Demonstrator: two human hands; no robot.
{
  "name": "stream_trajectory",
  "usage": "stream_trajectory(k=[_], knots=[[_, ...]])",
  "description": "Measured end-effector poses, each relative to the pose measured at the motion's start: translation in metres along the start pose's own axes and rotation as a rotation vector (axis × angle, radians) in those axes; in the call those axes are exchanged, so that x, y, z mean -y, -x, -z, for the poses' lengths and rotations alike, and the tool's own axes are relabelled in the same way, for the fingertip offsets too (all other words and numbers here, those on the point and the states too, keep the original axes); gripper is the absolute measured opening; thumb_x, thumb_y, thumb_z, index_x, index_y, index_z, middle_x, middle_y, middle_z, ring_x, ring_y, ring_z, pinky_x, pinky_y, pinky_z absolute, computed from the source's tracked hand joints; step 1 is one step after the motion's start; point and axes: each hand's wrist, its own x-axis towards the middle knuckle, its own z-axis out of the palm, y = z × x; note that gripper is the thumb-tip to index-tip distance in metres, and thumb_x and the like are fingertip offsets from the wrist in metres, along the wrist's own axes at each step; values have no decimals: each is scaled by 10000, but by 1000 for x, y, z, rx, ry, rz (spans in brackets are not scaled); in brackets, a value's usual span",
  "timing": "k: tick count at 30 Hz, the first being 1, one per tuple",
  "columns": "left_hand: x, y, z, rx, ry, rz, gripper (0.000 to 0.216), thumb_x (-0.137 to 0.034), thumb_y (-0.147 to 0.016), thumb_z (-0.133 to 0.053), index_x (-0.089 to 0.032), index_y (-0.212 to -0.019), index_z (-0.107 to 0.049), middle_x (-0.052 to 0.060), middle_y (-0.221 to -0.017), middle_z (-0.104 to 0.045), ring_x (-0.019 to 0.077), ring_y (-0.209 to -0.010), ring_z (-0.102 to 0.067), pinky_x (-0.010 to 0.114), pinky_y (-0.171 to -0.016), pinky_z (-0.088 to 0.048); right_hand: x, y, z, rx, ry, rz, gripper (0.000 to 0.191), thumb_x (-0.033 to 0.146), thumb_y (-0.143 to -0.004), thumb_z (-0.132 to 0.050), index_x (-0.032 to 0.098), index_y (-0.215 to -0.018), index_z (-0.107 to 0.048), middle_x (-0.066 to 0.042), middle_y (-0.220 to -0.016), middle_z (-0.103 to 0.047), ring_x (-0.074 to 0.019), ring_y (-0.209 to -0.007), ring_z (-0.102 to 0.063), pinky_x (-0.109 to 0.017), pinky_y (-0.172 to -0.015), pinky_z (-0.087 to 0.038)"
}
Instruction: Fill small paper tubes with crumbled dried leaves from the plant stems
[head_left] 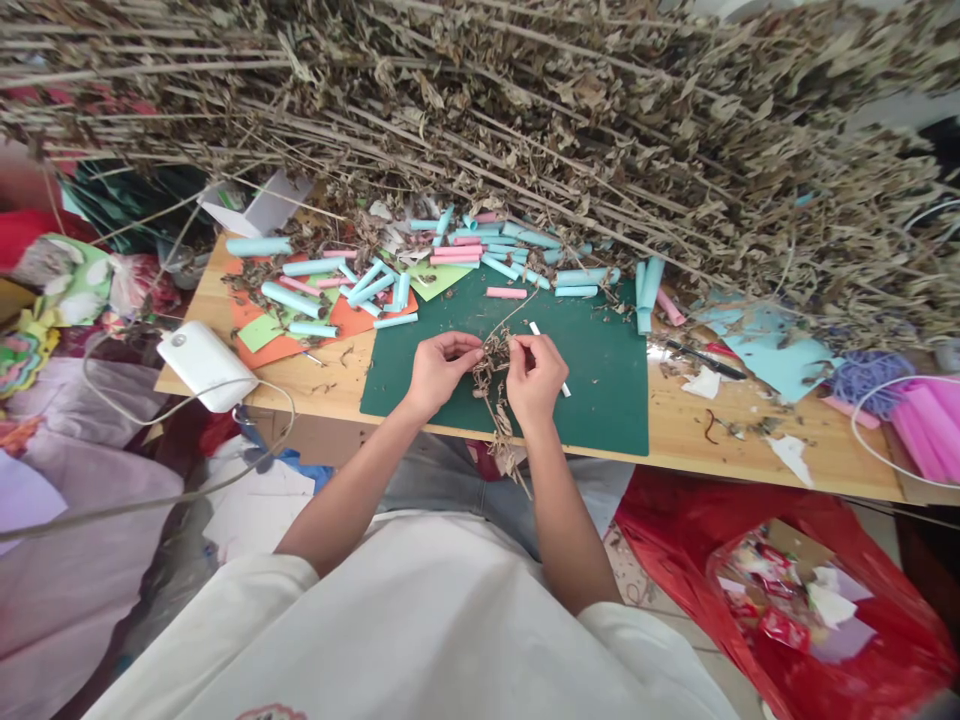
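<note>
While the white shirt takes up the bottom of the view, a red bag sits open off to the right, with wrappers and paper scraps inside. Next up is the dried sprig, held between the two hands, its lower end dangling past the front edge of the green mat. Left hand is mostly closed, thumb and fingertips pinching the sprig from its left side. Right hand is curled in too, with its fingertips nipping the sprig from the other side. A white stick lies on the mat, partly hidden behind the right hand. Over on the left there's a white device at the edge of the wooden table, with a cord looping by it. Further back, blue rolls and pink rolls are scattered all over, some on orange paper. Right at the back, a huge heap of dried stalks stretches across the whole view.
</note>
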Motion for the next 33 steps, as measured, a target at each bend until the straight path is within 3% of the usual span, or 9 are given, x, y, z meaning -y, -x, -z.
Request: stream_trajectory(k=[5, 9, 16, 23, 27, 33], knots=[[-1, 0, 0, -13, 27, 32, 264, -290, -662, -818, -131, -839, -703, 30, -746, -709, 114, -686, -649, 218, -655, -525, -2, 2, -2, 46, -53, -48, 163, 241, -902, -540, 198, -971, -682, -42, -861, -675, -136, -648, -588, -279, -611, -494], [0, 0, 0, 1, 40, 26, 293, -308, -658, -826, -133, -852, -693, 25, -743, -704, 116, -691, -652, 227, -671, -532, -1, 2, -1, 121, -71, 19, 205, 244, -906, -531, 197, -1025, -691, -69, -953, -687, -160, -748, -625, -298, -666, -520], [0, 0, 0, 9, 20, 17, 330, -354, -661, -827, -135, -861, -683, 29, -753, -699, 132, -705, -661, 261, -699, -546, 1, 0, 0, 190, -54, 94, 172, 267, -917, -531, 209, -852, -679, -58, -853, -672, -189, -826, -626, -333, -742, -522], [0, 1, 1, 26, -63, -38, 269, -317, -704, -793, -141, -870, -676, 38, -773, -705, 138, -732, -670, 249, -710, -537, 0, 1, 1, 98, -37, 33, 184, 257, -925, -508, 194, -868, -671, -59, -837, -652, -170, -749, -608, -310, -682, -505], [0, 1, 1, 35, -25, -24, 266, -310, -699, -794, -138, -860, -669, 32, -771, -699, 134, -732, -666, 251, -719, -539, 1, 2, 0, 166, -64, 77, 169, 274, -912, -543, 201, -926, -695, -68, -893, -679, -187, -814, -627, -320, -708, -511], [0, 1, 0, 39, -64, -38, 236, -293, -705, -788, -144, -837, -662, 28, -762, -695, 133, -727, -666, 244, -710, -529, 2, 1, -1, 179, -76, 60, 186, 290, -923, -533, 206, -814, -659, -46, -806, -653, -175, -760, -610, -312, -693, -502]])
